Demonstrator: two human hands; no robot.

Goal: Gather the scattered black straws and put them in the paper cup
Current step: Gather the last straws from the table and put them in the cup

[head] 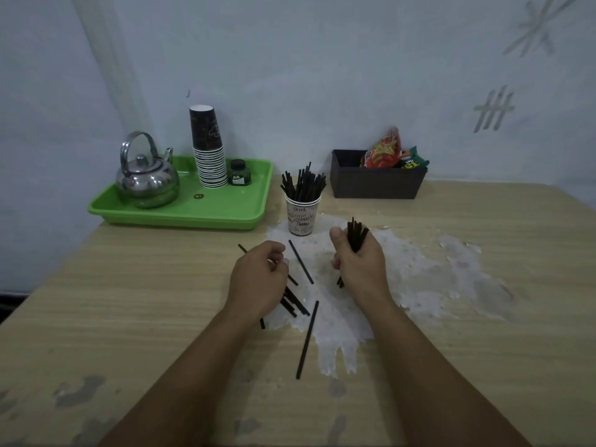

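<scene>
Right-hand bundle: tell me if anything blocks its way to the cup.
Nothing visible does. The right hand grips the bundle just right of the cup, with only bare table between. The straws already standing in the cup leave less room at its mouth.

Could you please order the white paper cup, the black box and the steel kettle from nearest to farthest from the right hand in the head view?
From the right hand:
1. White paper cup, just beyond it, slightly left.
2. Black box, farther back by the wall, right.
3. Steel kettle, far left on the green tray.
</scene>
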